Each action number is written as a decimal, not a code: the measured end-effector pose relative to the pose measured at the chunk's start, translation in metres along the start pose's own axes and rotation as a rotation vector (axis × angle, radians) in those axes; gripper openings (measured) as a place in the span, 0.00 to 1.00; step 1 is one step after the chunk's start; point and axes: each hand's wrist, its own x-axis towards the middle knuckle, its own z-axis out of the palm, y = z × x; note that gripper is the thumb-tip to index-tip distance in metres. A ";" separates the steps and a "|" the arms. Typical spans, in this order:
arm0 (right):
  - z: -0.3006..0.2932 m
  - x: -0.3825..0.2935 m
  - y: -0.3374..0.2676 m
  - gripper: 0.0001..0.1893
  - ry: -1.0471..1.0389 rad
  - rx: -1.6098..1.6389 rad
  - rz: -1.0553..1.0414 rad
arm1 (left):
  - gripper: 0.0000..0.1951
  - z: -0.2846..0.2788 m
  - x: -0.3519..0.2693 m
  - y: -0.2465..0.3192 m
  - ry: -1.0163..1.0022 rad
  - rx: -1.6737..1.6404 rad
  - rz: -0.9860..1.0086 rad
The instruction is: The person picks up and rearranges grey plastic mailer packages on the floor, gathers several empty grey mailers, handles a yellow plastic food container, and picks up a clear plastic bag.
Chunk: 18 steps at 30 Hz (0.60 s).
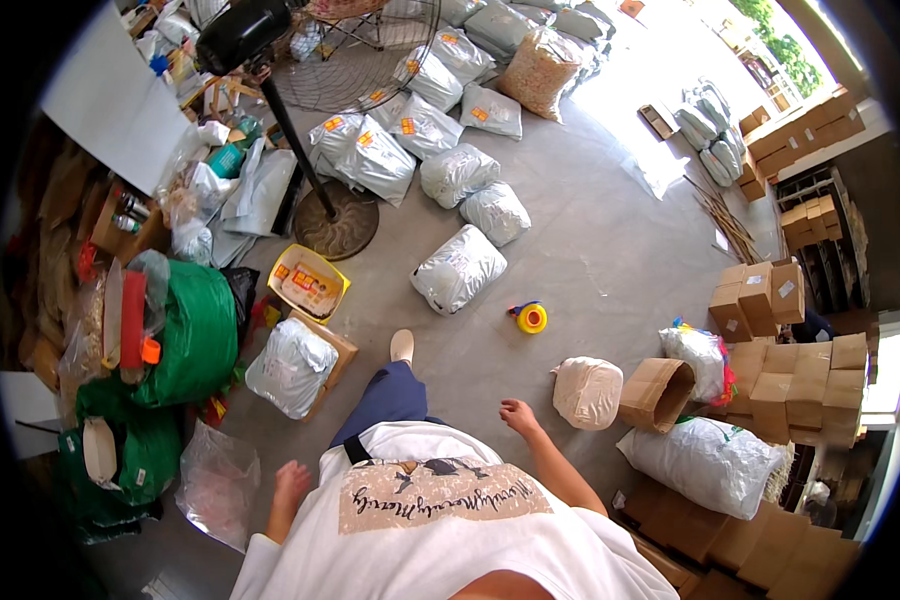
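My left hand (292, 480) hangs by my side, slightly blurred, holding nothing. A clear plastic bag (221, 480) lies to its left, and a grey-white wrapped parcel (289, 367) rests on a cardboard box in front of it. My right hand (520, 416) is also empty, its fingers loosely bent. Just to its right stands a beige wrapped bundle (589, 392), apart from the hand. On the floor ahead are a yellow tape roll in a dispenser (531, 317) and a silver-white plastic-wrapped parcel (459, 268).
A pedestal fan's round base (337, 219) stands ahead left, near a yellow basket (337, 310). Green sacks (195, 330) line the left. Several wrapped parcels (427, 124) lie farther off. On the right are an open cardboard box (649, 394), a white sack (705, 457) and stacked cartons (787, 382).
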 end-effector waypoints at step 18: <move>-0.056 0.014 -0.031 0.18 0.093 0.755 0.420 | 0.17 0.283 0.153 0.224 0.052 0.466 0.002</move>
